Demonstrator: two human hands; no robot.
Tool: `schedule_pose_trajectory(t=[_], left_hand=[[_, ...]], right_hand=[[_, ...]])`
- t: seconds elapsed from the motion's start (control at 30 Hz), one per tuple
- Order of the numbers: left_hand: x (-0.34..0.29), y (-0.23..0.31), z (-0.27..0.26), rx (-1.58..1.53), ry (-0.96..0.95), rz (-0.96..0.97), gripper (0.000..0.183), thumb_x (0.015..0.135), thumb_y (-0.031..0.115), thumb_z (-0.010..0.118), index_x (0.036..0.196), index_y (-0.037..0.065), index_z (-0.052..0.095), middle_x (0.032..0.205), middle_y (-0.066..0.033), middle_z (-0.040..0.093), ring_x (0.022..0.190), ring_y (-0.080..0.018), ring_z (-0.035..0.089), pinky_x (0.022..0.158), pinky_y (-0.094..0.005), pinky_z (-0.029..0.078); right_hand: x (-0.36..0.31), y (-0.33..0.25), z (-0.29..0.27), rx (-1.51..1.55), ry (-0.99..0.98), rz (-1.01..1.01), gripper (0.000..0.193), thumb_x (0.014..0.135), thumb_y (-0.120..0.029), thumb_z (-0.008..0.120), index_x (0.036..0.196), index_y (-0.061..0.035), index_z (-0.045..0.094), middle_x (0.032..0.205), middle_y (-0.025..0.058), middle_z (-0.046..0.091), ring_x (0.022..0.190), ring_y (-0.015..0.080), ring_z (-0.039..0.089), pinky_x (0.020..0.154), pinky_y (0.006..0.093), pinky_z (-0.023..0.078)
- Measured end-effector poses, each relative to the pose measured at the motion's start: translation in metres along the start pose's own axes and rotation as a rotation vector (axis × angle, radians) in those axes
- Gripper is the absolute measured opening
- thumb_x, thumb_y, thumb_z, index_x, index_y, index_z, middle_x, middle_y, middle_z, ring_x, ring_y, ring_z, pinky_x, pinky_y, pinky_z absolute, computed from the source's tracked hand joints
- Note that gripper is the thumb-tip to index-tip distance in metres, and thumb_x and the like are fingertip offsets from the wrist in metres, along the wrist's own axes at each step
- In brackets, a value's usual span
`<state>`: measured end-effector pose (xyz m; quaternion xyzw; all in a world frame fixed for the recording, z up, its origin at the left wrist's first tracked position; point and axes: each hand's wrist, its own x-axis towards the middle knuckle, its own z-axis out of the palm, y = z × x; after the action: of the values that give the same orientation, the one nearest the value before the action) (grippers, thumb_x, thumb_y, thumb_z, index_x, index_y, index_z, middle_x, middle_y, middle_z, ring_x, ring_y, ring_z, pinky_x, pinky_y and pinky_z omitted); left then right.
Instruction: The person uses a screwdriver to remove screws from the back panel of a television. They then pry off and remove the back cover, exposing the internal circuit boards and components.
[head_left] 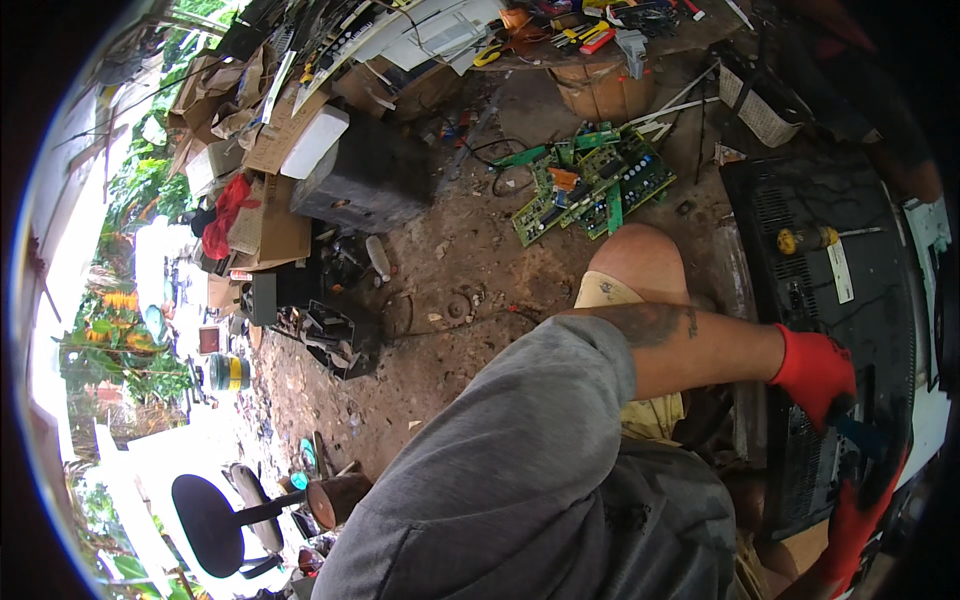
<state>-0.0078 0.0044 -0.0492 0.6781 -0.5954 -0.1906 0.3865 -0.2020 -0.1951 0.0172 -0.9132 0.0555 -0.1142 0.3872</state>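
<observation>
A large black flat-screen TV, its vented back facing up, lies at the right. My left hand, in a red glove with dark fingertips, bends down over its lower half. The fingers are curled beside a dark blue object, whose kind I cannot make out. My right hand, also in a red and dark glove, is at the TV's lower right edge, with its fingers lost in shade. A screwdriver with a yellow and black handle lies on the TV's upper part, apart from both hands.
Green circuit boards are piled on the dirt floor ahead. Beyond them a workbench carries pliers and loose tools. Left stand a dark grey box and cardboard boxes. A black chair is at lower left.
</observation>
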Motion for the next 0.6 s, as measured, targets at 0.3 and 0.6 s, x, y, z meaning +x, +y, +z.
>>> schedule_pose_trajectory(t=[0.3,0.6], left_hand=[[0.007,-0.008,0.009,-0.067,-0.08,-0.01,0.051,0.069,0.053,0.077,0.1,0.013,0.073,0.098,-0.0122,0.072,0.094,-0.0317,0.068,0.082,-0.0433,0.053],[0.002,-0.002,0.014,0.118,0.127,-0.002,0.044,0.072,0.05,0.073,0.098,0.015,0.074,0.094,-0.0118,0.072,0.094,-0.0321,0.068,0.081,-0.0446,0.053]], right_hand=[[-0.008,0.034,-0.023,-0.038,0.021,0.179,0.062,0.09,0.001,0.059,0.149,0.0007,0.038,0.148,0.0156,0.045,0.137,0.0235,0.042,0.114,0.0354,0.029],[0.005,0.008,-0.011,-0.077,0.025,0.088,0.06,0.092,-0.001,0.061,0.148,-0.0003,0.04,0.146,0.0149,0.048,0.135,0.0223,0.045,0.112,0.0342,0.031]])
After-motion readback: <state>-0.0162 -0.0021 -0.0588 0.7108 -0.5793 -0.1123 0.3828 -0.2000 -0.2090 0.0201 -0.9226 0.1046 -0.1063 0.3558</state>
